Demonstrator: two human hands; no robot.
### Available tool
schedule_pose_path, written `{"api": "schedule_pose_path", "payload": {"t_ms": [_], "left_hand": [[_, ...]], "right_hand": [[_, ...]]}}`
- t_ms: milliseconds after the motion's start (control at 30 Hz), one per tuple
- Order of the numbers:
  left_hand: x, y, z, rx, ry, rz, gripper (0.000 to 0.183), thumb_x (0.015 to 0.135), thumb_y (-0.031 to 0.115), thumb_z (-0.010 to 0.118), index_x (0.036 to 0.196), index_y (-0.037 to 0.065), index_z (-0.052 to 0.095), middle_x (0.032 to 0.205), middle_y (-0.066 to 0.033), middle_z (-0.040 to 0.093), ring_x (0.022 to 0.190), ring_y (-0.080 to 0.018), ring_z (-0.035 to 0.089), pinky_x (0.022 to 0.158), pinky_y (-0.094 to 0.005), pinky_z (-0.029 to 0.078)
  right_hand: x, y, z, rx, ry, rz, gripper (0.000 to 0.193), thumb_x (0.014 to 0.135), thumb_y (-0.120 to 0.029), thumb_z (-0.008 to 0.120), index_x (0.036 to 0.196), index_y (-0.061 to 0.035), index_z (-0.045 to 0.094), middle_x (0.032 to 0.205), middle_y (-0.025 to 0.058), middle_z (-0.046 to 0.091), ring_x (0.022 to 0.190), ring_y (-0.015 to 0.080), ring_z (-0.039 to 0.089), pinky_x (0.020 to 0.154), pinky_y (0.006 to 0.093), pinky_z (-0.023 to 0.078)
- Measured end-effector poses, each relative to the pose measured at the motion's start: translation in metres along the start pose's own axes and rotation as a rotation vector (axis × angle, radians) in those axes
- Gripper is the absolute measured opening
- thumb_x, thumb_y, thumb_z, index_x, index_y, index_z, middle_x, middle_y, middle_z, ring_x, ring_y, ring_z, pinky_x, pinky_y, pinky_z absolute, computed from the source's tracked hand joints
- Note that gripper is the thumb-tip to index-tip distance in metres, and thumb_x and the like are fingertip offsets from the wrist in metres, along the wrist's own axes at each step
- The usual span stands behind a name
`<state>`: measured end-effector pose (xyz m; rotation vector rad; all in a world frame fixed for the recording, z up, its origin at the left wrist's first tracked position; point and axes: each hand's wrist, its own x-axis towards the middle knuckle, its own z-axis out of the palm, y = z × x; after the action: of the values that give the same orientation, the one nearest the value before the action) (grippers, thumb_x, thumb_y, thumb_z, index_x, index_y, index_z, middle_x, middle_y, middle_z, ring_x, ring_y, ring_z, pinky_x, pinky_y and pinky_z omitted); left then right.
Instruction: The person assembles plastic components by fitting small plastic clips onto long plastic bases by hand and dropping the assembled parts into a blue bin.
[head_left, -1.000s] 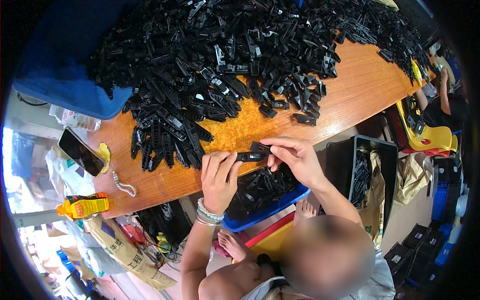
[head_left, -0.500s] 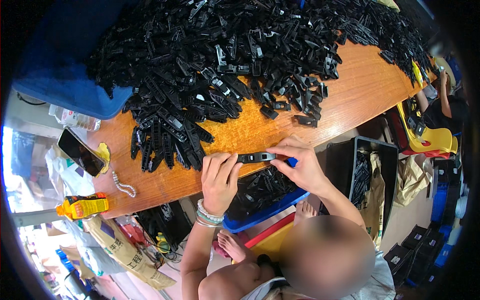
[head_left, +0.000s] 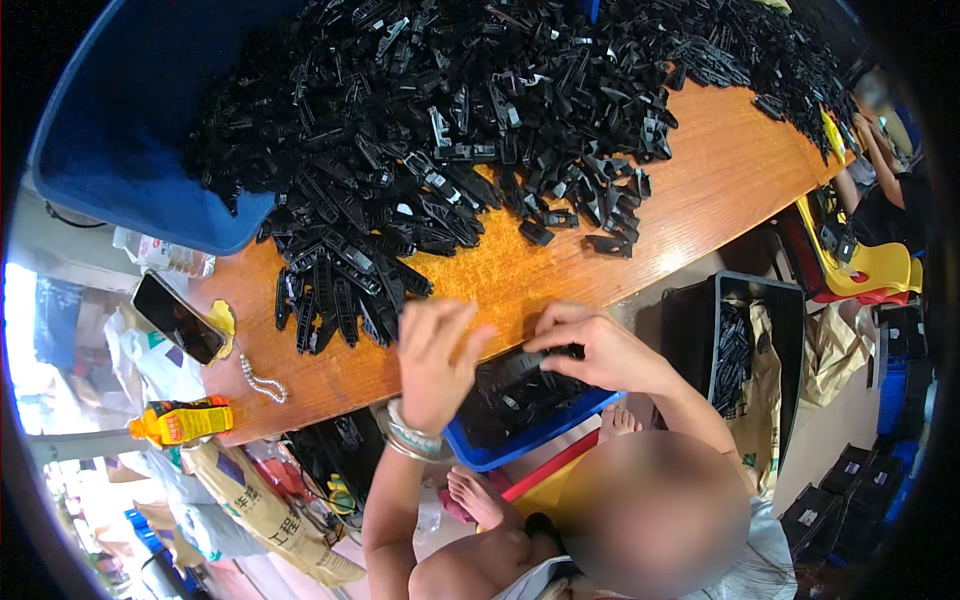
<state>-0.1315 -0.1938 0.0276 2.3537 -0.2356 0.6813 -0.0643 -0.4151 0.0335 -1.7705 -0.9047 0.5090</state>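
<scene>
Parts in black [head_left: 470, 100] lie heaped beyond my loosely spread, empty left hand [head_left: 432, 362], while below my half-curled right hand [head_left: 600, 350], its contents unclear, sits a blue bin [head_left: 550, 431].

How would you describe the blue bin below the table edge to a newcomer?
Find the wooden table and follow its near edge to the left hand and right hand. Just below sits the blue bin, holding loose black parts. Its blue rim sets it apart from the black crate on its right, its low place from the blue tub on the table.
</scene>
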Motion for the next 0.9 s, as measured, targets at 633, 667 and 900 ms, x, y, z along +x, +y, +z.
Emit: {"api": "schedule_pose_path", "payload": {"t_ms": [633, 667, 900], "left_hand": [[0.018, 0.025, -0.004, 0.229, -0.221, -0.015, 0.028, 0.074, 0.006, 0.075, 0.099, 0.001, 0.066, 0.104, -0.0129, 0.059, 0.101, -0.0314, 0.053, 0.087, -0.0401, 0.04], [0.012, 0.021, -0.007, 0.231, -0.224, -0.013, 0.028, 0.074, 0.006, 0.075, 0.099, 0.001, 0.066, 0.104, -0.0129, 0.059, 0.101, -0.0314, 0.053, 0.087, -0.0401, 0.04], [-0.003, 0.006, -0.004, 0.05, -0.15, -0.094, 0.025, 0.075, 0.001, 0.073, 0.099, 0.0, 0.068, 0.097, -0.0109, 0.062, 0.095, -0.0302, 0.056, 0.083, -0.0388, 0.045]], "right_hand": [[0.061, 0.025, -0.029, -0.799, 0.403, -0.155, 0.021, 0.077, 0.002, 0.065, 0.098, -0.0003, 0.069, 0.096, 0.0099, 0.058, 0.093, 0.0285, 0.053, 0.084, 0.0354, 0.045], [0.061, 0.027, -0.029, -0.82, 0.375, -0.177, 0.023, 0.076, 0.001, 0.067, 0.098, -0.0008, 0.069, 0.098, 0.0095, 0.057, 0.095, 0.0281, 0.053, 0.084, 0.0356, 0.044], [0.056, 0.024, -0.02, -0.711, 0.314, -0.246, 0.021, 0.072, -0.011, 0.077, 0.089, -0.0032, 0.067, 0.104, 0.0083, 0.059, 0.103, 0.0267, 0.053, 0.089, 0.0369, 0.041]]}}
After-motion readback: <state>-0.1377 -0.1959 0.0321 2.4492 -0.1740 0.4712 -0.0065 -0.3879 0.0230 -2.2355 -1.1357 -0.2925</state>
